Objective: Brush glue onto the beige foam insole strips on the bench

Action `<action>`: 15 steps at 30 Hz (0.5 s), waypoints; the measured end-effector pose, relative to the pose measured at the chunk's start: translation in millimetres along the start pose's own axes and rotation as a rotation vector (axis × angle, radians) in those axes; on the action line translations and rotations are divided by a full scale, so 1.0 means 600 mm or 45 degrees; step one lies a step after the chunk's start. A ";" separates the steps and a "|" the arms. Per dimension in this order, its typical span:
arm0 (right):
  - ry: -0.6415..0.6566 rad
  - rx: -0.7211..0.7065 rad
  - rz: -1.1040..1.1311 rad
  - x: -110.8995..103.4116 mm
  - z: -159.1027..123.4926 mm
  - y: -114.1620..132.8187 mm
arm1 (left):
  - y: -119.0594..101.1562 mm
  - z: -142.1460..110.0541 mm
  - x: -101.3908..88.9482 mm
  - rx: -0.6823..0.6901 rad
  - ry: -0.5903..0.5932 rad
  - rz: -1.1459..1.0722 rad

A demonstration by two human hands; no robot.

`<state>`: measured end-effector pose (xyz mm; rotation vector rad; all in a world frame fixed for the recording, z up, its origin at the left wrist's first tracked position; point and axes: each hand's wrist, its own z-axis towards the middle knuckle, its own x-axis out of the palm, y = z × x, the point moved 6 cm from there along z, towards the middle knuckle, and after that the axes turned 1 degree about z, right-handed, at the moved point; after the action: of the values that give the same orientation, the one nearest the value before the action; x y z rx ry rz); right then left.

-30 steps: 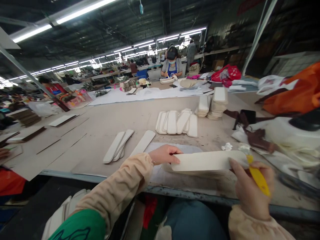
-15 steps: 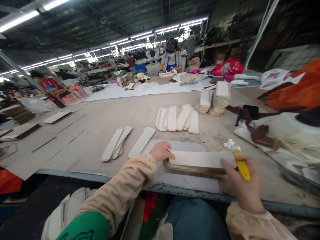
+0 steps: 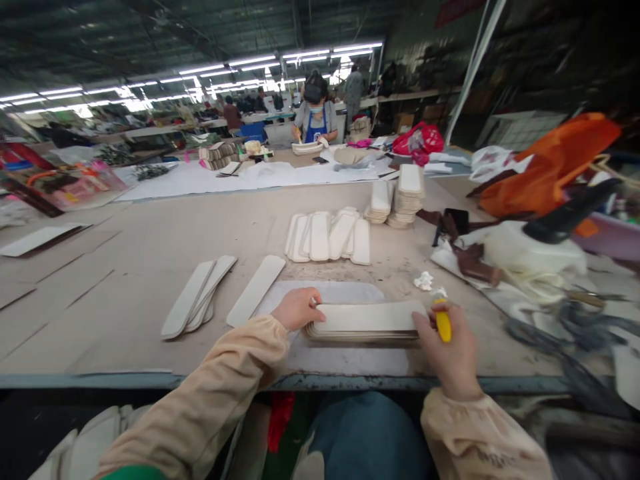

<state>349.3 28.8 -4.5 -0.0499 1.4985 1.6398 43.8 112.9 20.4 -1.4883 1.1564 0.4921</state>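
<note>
A stack of long off-white strips with rounded corners [image 3: 367, 319] lies in front of me on a pale sheet [image 3: 350, 360]. At its left end, my left hand [image 3: 299, 309] is closed, with thumb and fingers pinching the strips; something small and shiny shows at the fingertips. My right hand [image 3: 453, 347] is wrapped round a yellow-handled tool [image 3: 443, 323], whose pale head points away from me. The thumb of that hand presses on the stack's right end. Just beyond the tool sits a crumpled white lump [image 3: 423, 281]. A single strip [image 3: 256, 291] lies left of the stack.
Fanned strips [image 3: 193, 300] lie to the left, with another spread group [image 3: 320, 237] ahead and taller piles [image 3: 407, 193] behind it. A white jug with a black top [image 3: 535, 257], dark scissors [image 3: 540, 337] and orange cloth [image 3: 540, 167] crowd the right. A co-worker [image 3: 315, 117] sits across the table.
The view has swung to the right, so the scene sits further left. Both hands remain at the stack's ends, and the yellow-handled tool stays in my right hand, now more upright.
</note>
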 end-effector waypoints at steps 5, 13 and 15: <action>0.012 -0.019 -0.045 -0.005 0.005 -0.003 | 0.001 0.000 0.001 0.034 0.000 0.031; 0.059 -0.050 -0.125 0.001 0.003 0.000 | 0.009 0.005 0.008 0.059 0.011 0.017; 0.064 -0.045 -0.123 0.001 0.003 0.000 | 0.009 0.005 0.008 0.071 0.019 0.029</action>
<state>350.1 30.7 -4.4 -0.1815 1.4822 1.5983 42.1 114.7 13.0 -1.4347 1.1911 0.4615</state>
